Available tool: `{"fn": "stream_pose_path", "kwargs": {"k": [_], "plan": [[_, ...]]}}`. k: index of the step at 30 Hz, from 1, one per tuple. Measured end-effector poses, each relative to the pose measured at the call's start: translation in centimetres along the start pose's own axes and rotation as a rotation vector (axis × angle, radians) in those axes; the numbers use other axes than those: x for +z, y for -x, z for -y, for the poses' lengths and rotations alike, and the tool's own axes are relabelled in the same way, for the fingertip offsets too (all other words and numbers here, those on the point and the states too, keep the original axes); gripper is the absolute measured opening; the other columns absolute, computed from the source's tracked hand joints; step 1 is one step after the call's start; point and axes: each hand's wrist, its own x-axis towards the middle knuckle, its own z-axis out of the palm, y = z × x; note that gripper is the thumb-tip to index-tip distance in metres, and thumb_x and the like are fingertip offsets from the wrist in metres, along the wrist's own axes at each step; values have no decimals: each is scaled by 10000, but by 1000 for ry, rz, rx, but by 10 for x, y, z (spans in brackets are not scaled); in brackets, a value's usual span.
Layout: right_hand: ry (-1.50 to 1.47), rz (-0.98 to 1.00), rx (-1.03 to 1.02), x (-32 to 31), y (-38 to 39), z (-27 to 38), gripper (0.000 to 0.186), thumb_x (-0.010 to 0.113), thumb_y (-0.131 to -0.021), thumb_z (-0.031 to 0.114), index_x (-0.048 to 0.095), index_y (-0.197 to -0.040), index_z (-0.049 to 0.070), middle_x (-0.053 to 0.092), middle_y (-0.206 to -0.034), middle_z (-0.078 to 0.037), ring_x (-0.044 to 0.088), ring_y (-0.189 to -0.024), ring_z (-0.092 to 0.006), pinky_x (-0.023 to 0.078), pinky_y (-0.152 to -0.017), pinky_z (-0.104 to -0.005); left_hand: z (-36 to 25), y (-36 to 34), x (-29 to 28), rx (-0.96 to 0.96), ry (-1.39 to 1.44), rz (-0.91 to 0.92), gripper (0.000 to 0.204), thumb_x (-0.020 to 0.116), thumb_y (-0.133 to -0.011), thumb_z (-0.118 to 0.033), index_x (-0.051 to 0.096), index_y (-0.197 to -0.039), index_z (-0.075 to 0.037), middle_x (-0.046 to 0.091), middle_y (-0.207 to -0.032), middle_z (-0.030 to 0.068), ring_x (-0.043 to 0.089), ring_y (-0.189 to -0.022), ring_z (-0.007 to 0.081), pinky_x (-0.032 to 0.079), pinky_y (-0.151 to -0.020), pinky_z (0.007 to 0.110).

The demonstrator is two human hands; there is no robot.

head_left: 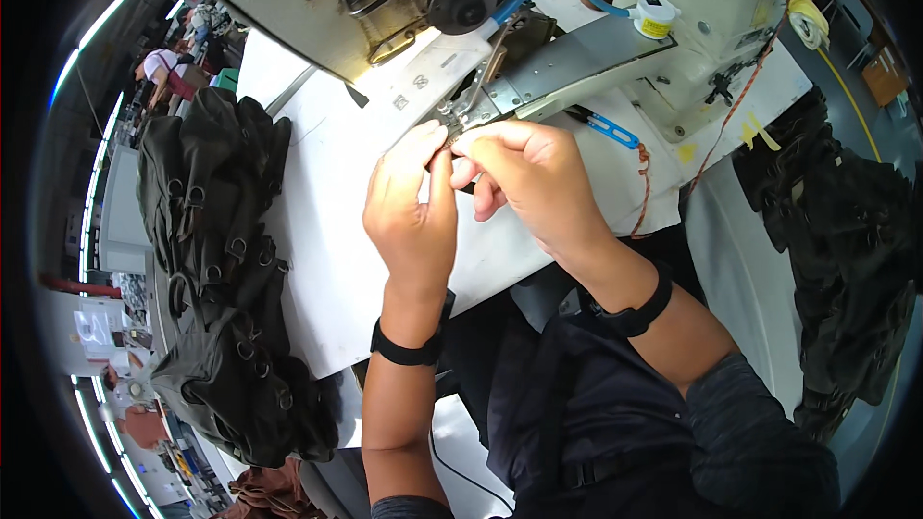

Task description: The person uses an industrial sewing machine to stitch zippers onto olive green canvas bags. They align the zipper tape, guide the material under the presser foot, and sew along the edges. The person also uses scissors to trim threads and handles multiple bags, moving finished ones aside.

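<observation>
At the presser foot (463, 117) of an industrial sewing machine (577, 62), my two hands meet, fingertips almost touching. My left hand (413, 197) is closed, its thumb and fingers pressed together just at the foot's near side. My right hand (534, 178) pinches with thumb and forefinger beside it, the other fingers curled. A small dark bit (468, 188) shows by the right fingers; what either hand grips is mostly covered by the fingers. Right of my right hand, a blue-handled tool (611, 130) on a twisted orange cord lies by the machine's arm.
Dark bags with metal rings (216, 259) are heaped along the left of the white table (332, 298). More dark pieces (846, 269) hang at the right. A small white round container (655, 15) stands on the machine bed. Other people (173, 72) work far left.
</observation>
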Motion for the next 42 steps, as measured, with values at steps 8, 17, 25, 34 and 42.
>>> {"fn": "stream_pose_path", "kwargs": {"k": [8,17,25,34,42], "plan": [[79,62,-15,-10,0,-2,230,643,-1003,156,743,-958,-46,730,-772,-77,625,-558,-81,512,-519,-241,8,-4,-1,168,-125,11,234,768,-852,86,762,-1065,-12,787,-1071,134,756,-965,287,578,-889,368],[487,12,170,-59,8,-29,271,644,-1024,215,739,-975,-34,711,-752,-51,582,-581,-70,478,-543,-270,14,-14,-3,242,-154,64,237,766,-833,131,762,-1034,6,788,-1056,158,761,-967,287,593,-865,348],[601,29,86,-76,14,-54,244,643,-1019,207,735,-1017,-19,704,-731,-46,567,-593,-64,467,-568,-269,21,-17,-9,285,-118,80,224,782,-839,115,762,-1033,4,789,-1039,153,767,-969,281,591,-880,346],[562,-32,-293,-67,25,-54,187,675,-1006,148,730,-1110,3,710,-809,-54,611,-689,-87,507,-660,-260,45,-59,-46,418,-125,541,513,581,-797,43,648,-1305,34,658,-1300,272,623,-1241,416,456,-1107,471],[372,-53,-403,-22,12,-12,249,650,-1029,88,641,-1255,-16,688,-777,-40,586,-662,-44,473,-600,-216,81,-77,-27,607,-463,515,575,759,-700,18,711,-1260,-103,699,-1230,121,625,-1169,370,483,-1033,483]]}}
